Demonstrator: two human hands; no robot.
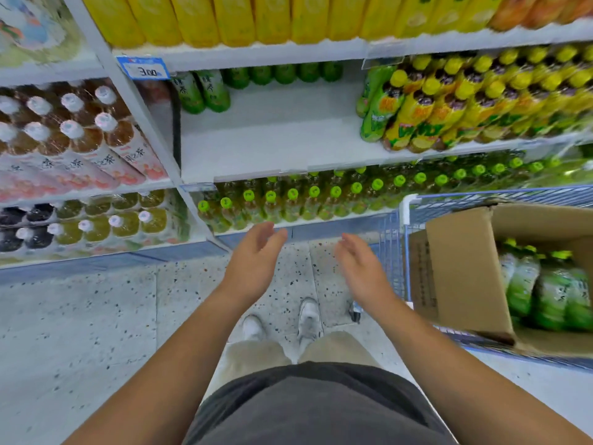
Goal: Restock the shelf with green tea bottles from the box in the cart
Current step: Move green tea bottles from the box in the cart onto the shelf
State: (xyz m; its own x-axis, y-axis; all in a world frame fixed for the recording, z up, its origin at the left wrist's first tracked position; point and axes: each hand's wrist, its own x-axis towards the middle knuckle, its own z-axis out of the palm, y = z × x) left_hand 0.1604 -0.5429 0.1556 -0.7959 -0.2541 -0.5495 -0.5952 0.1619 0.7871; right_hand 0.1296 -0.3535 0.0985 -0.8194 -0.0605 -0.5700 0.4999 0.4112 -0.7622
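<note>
Hovering empty, fingers relaxed — left hand (253, 261) and right hand (359, 264). Beside them, green tea bottles (545, 290) crowding the box (465, 252) in the cart (390, 248). Farther off, shelf (272, 133) mostly bare — restocking judged barely begun, most bottles left to place.

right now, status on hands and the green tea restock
Left hand and right hand open, empty. Green tea bottles sit in the box in the cart. Middle shelf mostly bare, nothing in the way.
</note>
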